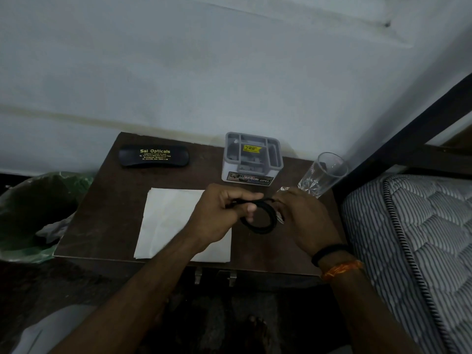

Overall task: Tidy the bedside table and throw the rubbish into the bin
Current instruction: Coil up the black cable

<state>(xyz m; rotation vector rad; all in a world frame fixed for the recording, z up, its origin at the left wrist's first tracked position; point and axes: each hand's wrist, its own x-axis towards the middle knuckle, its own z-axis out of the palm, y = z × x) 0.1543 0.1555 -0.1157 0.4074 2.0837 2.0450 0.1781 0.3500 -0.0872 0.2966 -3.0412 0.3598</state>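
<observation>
Glass (322, 175) beside organiser (251, 157), near hands.

**Both hands on a coiled black cable over the bedside table**

Over the dark brown wooden bedside table (102, 221), left hand (219, 215) pinching a coiled black cable (260, 215), right hand (304, 221) gripping its other side. Beneath, a flat white paper sheet (168, 221). Further back, a black spectacle case with gold lettering (153, 156), a grey plastic compartmented organiser (251, 158), a clear drinking glass (324, 175). Off left, a green-lined rubbish bin (33, 215); off right, a grey striped mattress (419, 238).
</observation>
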